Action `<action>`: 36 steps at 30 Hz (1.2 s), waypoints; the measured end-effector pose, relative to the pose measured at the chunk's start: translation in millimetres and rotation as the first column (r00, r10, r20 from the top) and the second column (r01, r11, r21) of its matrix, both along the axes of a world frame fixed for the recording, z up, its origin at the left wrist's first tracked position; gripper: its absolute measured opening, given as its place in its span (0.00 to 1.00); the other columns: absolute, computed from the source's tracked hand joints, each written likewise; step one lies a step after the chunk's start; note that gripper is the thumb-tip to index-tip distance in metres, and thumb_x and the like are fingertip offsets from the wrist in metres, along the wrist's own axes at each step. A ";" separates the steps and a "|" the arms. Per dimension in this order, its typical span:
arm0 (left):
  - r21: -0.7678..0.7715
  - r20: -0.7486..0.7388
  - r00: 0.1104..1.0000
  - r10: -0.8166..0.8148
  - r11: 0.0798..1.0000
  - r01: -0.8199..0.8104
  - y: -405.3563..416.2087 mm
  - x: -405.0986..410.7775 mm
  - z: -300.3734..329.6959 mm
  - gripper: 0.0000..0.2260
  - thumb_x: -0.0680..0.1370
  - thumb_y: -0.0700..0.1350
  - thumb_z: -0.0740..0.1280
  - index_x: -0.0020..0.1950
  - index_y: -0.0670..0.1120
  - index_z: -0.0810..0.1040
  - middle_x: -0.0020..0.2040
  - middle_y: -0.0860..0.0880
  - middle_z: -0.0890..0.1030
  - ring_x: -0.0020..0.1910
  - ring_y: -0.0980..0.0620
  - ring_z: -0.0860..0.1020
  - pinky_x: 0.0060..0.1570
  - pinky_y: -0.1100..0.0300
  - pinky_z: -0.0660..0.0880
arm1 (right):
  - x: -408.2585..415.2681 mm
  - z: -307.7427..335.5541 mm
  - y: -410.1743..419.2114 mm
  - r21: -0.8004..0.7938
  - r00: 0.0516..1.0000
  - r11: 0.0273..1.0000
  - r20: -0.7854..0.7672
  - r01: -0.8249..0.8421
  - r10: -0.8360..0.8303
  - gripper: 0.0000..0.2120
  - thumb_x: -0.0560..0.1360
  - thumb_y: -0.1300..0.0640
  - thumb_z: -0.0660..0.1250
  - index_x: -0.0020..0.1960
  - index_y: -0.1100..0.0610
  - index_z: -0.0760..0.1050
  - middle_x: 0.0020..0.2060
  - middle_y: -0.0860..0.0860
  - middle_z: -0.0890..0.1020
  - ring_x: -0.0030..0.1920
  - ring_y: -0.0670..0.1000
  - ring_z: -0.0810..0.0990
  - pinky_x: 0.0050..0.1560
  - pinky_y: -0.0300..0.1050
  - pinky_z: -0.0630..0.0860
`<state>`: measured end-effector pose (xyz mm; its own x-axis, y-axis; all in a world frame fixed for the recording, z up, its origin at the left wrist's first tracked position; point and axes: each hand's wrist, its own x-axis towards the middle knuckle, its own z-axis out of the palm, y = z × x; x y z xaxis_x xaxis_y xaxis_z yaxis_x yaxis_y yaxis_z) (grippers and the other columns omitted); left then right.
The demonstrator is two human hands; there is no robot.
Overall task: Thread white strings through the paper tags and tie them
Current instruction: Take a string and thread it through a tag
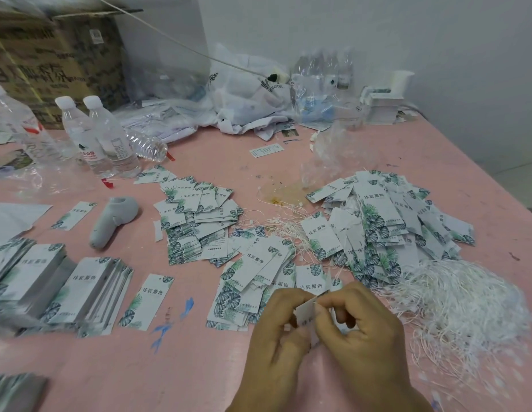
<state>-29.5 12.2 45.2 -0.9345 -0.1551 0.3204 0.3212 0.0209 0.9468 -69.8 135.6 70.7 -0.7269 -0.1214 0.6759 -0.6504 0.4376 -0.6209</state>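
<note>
Right hand (357, 331), left hand (276, 337), pinching tag (305, 315)

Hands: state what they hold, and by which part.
Both the left hand and right hand pinch one paper tag, gripping it near its upper end. A string cannot be made out.

Matt paper tags (315, 242), thin white strings (455, 295), clear plastic bottles (110, 138), smooth pink tabletop (181, 367)

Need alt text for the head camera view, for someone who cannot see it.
Two hands, left hand and right hand, pinch one paper tag between them over a pink table. Heaps of leaf-printed tags and a tangle of white strings lie to the right, neat stacks of tags to the left, water bottles behind.
</note>
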 end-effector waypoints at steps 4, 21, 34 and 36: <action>0.290 0.078 0.996 -0.039 0.957 0.015 -5.5 -6.2 -1.0 0.22 0.73 0.58 0.65 0.49 0.40 0.84 0.45 0.45 0.79 0.45 0.46 0.76 0.45 0.50 0.69 | 0.5 -1.9 1.1 -0.022 0.999 0.999 0.027 -0.029 0.029 0.04 0.71 0.57 0.68 0.38 0.50 0.77 0.32 0.43 0.69 0.33 0.41 0.70 0.36 0.28 0.65; 0.142 0.076 0.994 0.078 0.986 -0.089 -9.3 -7.3 1.1 0.08 0.73 0.54 0.73 0.40 0.51 0.83 0.37 0.51 0.80 0.36 0.57 0.77 0.38 0.65 0.73 | 2.0 4.3 3.1 -0.013 0.986 0.988 0.072 -0.153 0.153 0.04 0.71 0.57 0.69 0.41 0.48 0.79 0.34 0.40 0.74 0.33 0.41 0.73 0.34 0.31 0.70; 0.754 0.238 0.970 -0.055 0.640 -0.149 -21.2 -14.9 15.4 0.08 0.75 0.43 0.68 0.37 0.47 0.82 0.41 0.44 0.82 0.31 0.54 0.76 0.31 0.63 0.75 | 3.2 12.6 13.1 -0.362 0.867 0.917 0.388 -0.169 0.312 0.11 0.75 0.52 0.62 0.50 0.46 0.83 0.33 0.48 0.80 0.33 0.47 0.78 0.37 0.37 0.77; 0.800 0.235 0.971 -0.048 0.576 -0.165 -25.7 -16.2 14.7 0.11 0.77 0.43 0.64 0.37 0.48 0.82 0.42 0.45 0.82 0.32 0.54 0.75 0.34 0.64 0.73 | 0.0 12.8 16.8 -0.509 0.799 0.846 0.438 -0.158 0.412 0.11 0.73 0.53 0.65 0.51 0.51 0.83 0.32 0.52 0.80 0.32 0.49 0.77 0.35 0.39 0.77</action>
